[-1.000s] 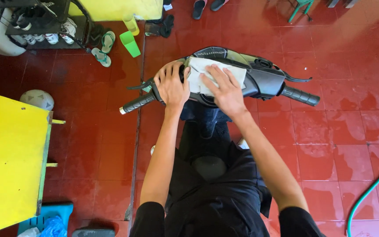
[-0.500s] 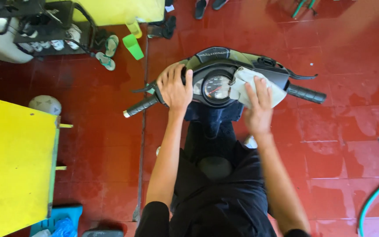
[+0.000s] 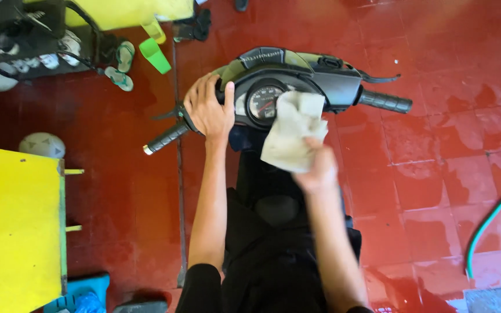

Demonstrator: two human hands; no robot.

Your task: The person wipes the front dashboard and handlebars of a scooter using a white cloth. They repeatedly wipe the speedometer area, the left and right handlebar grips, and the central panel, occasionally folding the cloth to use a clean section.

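Observation:
A dark scooter handlebar unit (image 3: 314, 75) with a round speedometer (image 3: 265, 102) sits below me. My left hand (image 3: 209, 109) rests flat on the left side of the handlebar cover, just inside the left grip (image 3: 166, 138). My right hand (image 3: 317, 168) holds a pale crumpled cloth (image 3: 291, 130) lifted off the dial, hanging just right of the speedometer. The right grip (image 3: 385, 101) and its brake lever stick out free.
Wet red floor tiles (image 3: 436, 174) surround the scooter. A yellow table (image 3: 13, 232) stands at the left. A green hose (image 3: 488, 220) curves at the right. Sandals (image 3: 120, 66), a green cup (image 3: 155, 55) and a rack lie at the upper left.
My right hand has pulled the cloth back from the dial and right cover toward me, uncovering the speedometer. The left hand has stayed on the left side of the handlebar.

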